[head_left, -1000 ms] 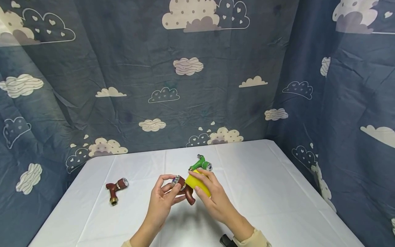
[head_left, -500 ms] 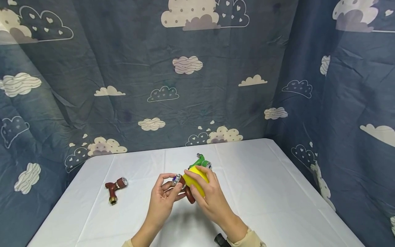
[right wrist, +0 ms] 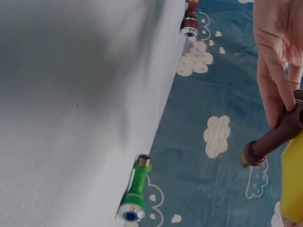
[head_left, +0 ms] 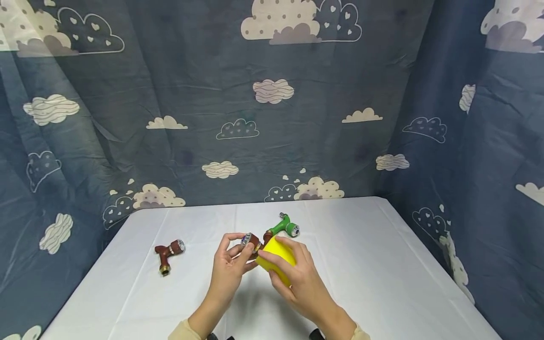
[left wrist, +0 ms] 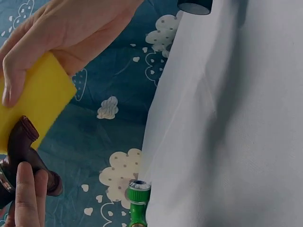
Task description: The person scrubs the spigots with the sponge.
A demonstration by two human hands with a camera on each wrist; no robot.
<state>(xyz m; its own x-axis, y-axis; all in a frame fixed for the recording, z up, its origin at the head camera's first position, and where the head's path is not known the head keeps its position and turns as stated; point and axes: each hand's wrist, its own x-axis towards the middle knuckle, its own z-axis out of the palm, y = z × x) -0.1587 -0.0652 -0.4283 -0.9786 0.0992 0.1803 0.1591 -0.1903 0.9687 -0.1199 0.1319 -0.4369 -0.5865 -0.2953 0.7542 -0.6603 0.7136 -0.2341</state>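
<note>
In the head view my left hand (head_left: 229, 269) pinches the knob end of a brown water tap (head_left: 250, 241) between thumb and fingers, above the table. A yellow sponge (head_left: 278, 257) is gripped by my right hand (head_left: 303, 281) and lies against the tap's body, covering part of it. The left wrist view shows the tap's curved spout (left wrist: 23, 135) in front of the sponge, with two left fingers (left wrist: 26, 194) along the body. From the right wrist, the tap's brass-tipped inlet (right wrist: 258, 151) points down and left, free of both hands.
Behind the hands a green tap (head_left: 285, 225) lies on the white-covered table (head_left: 382, 278). Another brown tap (head_left: 167, 255) lies to the left. Dark curtains (head_left: 191, 94) with cloud prints stand around the table. A black cylindrical piece (head_left: 316, 334) shows beside the right wrist.
The held tap has turned, so its spout no longer hangs below in the head view and a brown end shows above. The sponge has shifted over its body. The head view has swung slightly left.
</note>
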